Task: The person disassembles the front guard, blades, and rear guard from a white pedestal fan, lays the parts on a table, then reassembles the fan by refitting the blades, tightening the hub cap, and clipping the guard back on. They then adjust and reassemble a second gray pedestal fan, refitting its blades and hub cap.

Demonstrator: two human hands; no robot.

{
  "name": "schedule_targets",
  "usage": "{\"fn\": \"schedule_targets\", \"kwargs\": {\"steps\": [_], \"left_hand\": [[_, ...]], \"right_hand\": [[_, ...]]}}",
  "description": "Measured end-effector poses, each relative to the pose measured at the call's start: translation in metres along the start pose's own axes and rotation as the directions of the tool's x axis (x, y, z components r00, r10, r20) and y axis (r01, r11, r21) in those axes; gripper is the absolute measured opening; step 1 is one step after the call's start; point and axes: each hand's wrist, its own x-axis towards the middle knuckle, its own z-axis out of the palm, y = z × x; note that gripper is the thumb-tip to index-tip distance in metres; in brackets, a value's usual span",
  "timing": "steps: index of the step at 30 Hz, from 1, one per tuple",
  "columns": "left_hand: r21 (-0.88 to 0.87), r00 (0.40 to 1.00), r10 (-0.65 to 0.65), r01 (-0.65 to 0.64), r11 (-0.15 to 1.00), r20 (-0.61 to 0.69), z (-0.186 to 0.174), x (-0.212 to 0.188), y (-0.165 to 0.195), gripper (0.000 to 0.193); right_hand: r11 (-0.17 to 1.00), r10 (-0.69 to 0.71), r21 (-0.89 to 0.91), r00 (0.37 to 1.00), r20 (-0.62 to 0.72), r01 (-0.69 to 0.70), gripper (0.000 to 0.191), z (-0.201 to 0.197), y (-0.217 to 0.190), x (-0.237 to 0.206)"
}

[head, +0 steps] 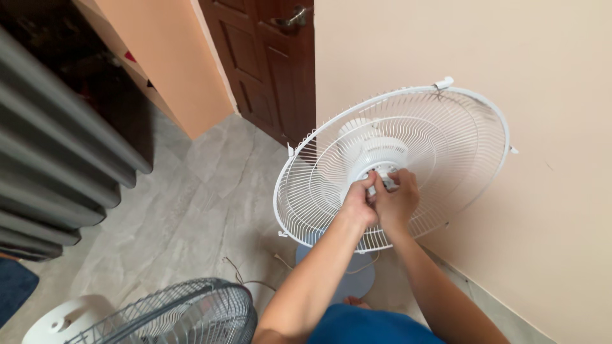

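Observation:
A white pedestal fan stands by the wall with its rear wire guard [446,137] facing me and no blade or front grille on it. At the centre is the white motor hub [382,153]. My left hand [361,202] and my right hand [398,199] meet at the hub, fingers pinched on a small white part on the motor shaft [385,176]. What exactly they grip is mostly hidden by the fingers. The fan's round blue-grey base [354,278] rests on the floor below my forearms.
A second fan's grey wire grille [185,315] lies at the bottom left beside a white round base [60,318]. A thin cord [245,277] runs across the grey tiled floor. A dark wooden door [268,64] stands behind, a beige wall on the right, grey slats on the left.

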Motion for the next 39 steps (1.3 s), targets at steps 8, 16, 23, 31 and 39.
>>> {"fn": "schedule_targets", "kwargs": {"steps": [8, 16, 23, 31, 39], "left_hand": [[0.138, 0.996, 0.074, -0.080, 0.987, 0.046, -0.005, -0.003, -0.004, 0.052], [0.786, 0.847, 0.528, -0.291, 0.546, -0.053, 0.016, -0.016, 0.003, 0.066], [0.987, 0.830, 0.552, -0.010, 0.163, -0.082, 0.038, -0.043, 0.014, 0.081], [0.997, 0.743, 0.669, -0.051, 0.049, 0.005, 0.027, -0.039, -0.009, 0.081], [0.956, 0.666, 0.741, -0.154, 0.249, -0.085, 0.027, -0.029, -0.034, 0.079]], "right_hand": [[0.999, 0.049, -0.024, 0.999, 0.018, -0.048, 0.042, 0.009, 0.011, -0.013], [0.965, 0.262, -0.004, 0.964, 0.034, -0.262, 0.068, 0.012, -0.008, -0.007], [0.981, 0.186, -0.075, 0.973, 0.135, -0.177, 0.050, 0.009, -0.010, -0.008], [0.994, 0.092, -0.077, 0.988, 0.127, -0.082, 0.028, 0.013, 0.003, -0.023], [0.996, 0.041, -0.090, 0.975, 0.220, -0.021, 0.035, -0.005, 0.011, -0.015]]}}
